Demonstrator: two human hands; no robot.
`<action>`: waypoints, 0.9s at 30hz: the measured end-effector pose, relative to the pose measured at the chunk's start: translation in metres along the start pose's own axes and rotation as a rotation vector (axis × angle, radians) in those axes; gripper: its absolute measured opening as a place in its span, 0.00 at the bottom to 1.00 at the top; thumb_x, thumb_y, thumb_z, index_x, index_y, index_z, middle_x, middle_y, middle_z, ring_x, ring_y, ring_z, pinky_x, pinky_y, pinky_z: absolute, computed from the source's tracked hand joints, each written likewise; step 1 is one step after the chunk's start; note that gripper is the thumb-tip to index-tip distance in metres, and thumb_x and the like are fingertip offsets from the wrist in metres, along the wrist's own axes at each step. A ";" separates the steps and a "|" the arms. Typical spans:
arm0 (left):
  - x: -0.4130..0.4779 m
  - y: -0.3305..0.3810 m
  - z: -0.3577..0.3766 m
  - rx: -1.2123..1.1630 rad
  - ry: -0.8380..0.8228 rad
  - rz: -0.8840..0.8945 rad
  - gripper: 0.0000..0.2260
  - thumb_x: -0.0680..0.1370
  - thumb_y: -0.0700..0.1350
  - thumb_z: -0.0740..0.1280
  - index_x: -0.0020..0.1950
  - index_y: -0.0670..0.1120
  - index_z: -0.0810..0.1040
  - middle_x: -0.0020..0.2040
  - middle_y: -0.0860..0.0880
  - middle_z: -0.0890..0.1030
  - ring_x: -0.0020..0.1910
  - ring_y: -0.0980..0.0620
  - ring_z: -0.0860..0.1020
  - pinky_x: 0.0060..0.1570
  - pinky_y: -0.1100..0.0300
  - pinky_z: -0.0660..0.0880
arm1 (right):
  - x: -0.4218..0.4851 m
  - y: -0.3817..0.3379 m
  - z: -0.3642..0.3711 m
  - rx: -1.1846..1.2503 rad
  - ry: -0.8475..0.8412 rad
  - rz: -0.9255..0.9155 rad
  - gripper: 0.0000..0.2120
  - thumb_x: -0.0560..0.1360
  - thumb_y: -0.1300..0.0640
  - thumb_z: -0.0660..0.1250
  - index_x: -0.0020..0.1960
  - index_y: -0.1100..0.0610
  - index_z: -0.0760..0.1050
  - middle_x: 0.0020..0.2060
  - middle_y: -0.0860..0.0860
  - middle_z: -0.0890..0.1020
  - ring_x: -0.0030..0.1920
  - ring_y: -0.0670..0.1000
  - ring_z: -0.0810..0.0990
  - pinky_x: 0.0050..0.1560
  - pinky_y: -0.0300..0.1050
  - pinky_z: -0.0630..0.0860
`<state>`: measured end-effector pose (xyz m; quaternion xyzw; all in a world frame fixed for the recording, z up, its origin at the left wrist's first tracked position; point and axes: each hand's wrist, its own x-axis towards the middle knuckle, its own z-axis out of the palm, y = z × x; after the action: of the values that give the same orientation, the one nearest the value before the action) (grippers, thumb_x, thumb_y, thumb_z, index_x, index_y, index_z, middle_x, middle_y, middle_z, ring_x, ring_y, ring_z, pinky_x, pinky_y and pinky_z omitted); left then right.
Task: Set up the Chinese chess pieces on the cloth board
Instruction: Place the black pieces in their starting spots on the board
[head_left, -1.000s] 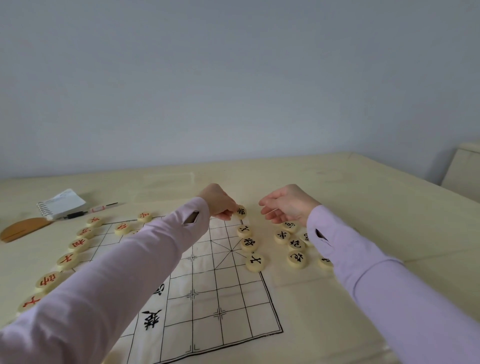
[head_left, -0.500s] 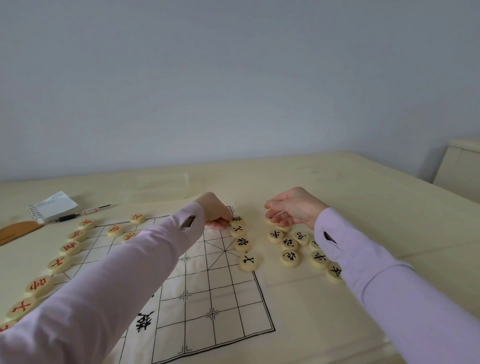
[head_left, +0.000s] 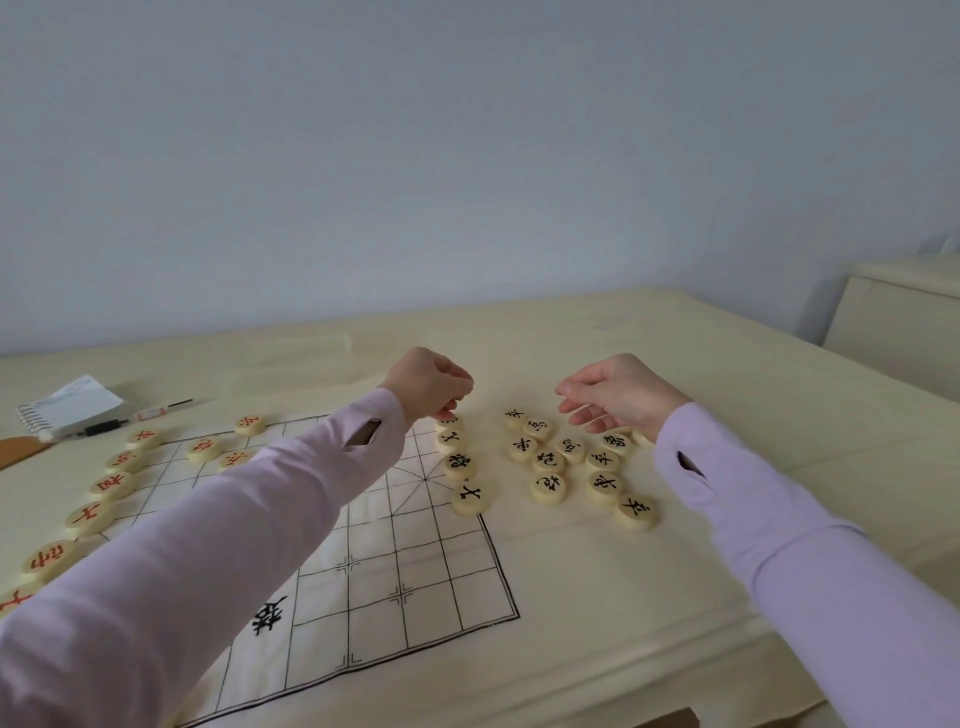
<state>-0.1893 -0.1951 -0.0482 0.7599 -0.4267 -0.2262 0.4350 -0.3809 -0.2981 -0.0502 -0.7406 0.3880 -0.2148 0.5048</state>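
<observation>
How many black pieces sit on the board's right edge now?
4 black pieces: one under the left hand, three in a row nearer the camera. The hand may hide more.

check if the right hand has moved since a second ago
Yes. The right hand has drifted right, away from the row of black pieces on the cloth board's edge.

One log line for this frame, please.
step: black row | left hand: fingers at far black piece, grip unclear | right hand: empty, above loose black pieces
</observation>
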 end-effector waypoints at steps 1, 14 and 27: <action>-0.003 0.002 0.003 -0.008 -0.025 0.012 0.04 0.76 0.36 0.66 0.48 0.39 0.80 0.33 0.47 0.75 0.31 0.53 0.73 0.30 0.66 0.78 | -0.002 0.002 -0.004 -0.024 0.023 -0.002 0.09 0.77 0.61 0.65 0.55 0.64 0.76 0.38 0.55 0.79 0.33 0.48 0.77 0.28 0.34 0.74; -0.023 0.014 0.023 0.008 -0.141 0.085 0.05 0.76 0.37 0.65 0.45 0.42 0.80 0.35 0.48 0.77 0.31 0.54 0.74 0.31 0.67 0.77 | -0.020 0.034 -0.048 -0.465 0.227 -0.022 0.11 0.71 0.60 0.71 0.53 0.58 0.80 0.41 0.52 0.81 0.43 0.55 0.82 0.55 0.50 0.78; -0.031 0.001 0.026 0.031 -0.160 0.041 0.05 0.77 0.37 0.64 0.46 0.42 0.80 0.36 0.47 0.78 0.31 0.53 0.75 0.32 0.66 0.78 | -0.025 0.031 -0.039 -0.751 -0.052 -0.182 0.16 0.76 0.65 0.63 0.61 0.53 0.77 0.57 0.50 0.81 0.48 0.44 0.75 0.51 0.34 0.66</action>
<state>-0.2250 -0.1815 -0.0613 0.7370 -0.4790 -0.2708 0.3924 -0.4349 -0.3065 -0.0615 -0.9106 0.3593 -0.0829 0.1869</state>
